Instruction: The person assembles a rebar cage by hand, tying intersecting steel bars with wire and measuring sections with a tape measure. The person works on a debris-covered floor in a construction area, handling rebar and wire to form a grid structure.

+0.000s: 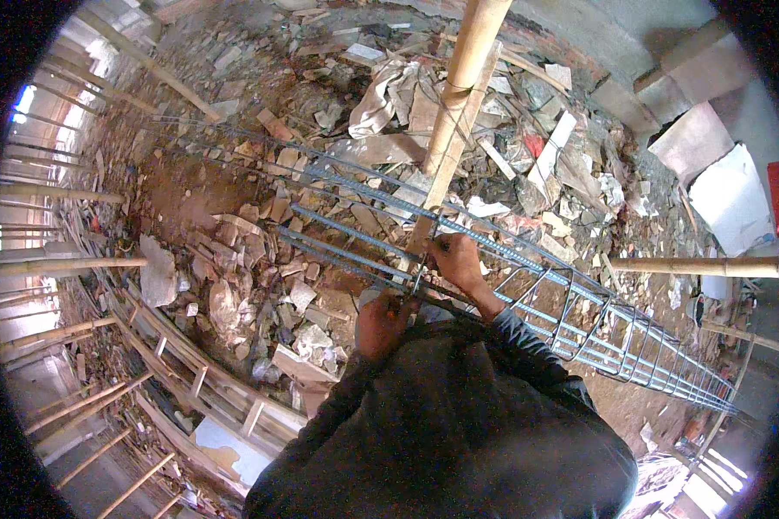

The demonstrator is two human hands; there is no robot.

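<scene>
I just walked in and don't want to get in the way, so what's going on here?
A person in dark clothing is bent over a long cage of steel reinforcing bars. Their left hand and right hand are close together at the bars; exactly what the fingers grip is too small to tell. Square steel loops surround the bars to the right. A bamboo pole stands just beyond the hands, and rubble covers much of the ground.

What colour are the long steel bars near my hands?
The steel bars look bluish grey, clearest in the head view.
</scene>
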